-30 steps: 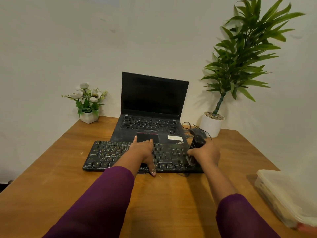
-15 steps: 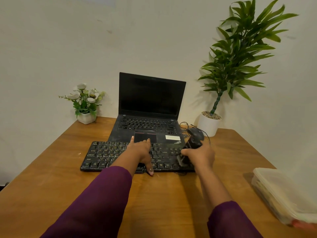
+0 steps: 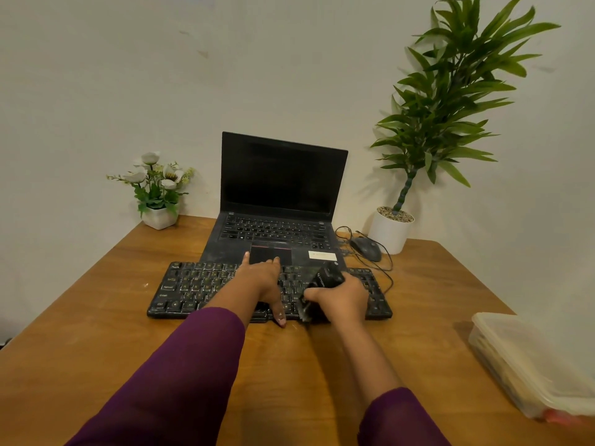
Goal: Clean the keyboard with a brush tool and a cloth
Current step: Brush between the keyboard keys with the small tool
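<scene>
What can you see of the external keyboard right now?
The keyboard is black and plastic-looking, with pale legends and dusty specks. It lies flat on the wooden table, its far edge at the open laptop. The left hand rests flat on its middle. The right hand holds a black brush over its right half.

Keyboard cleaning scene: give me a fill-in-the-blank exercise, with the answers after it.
The left hand rests on the black ____ in front of the laptop.
The right hand grips a black ____ over the keys.
A wired ____ lies between the laptop and the large white pot.
The clear container sits on the table's ____ side.
Missing words: keyboard; brush; mouse; right.
</scene>
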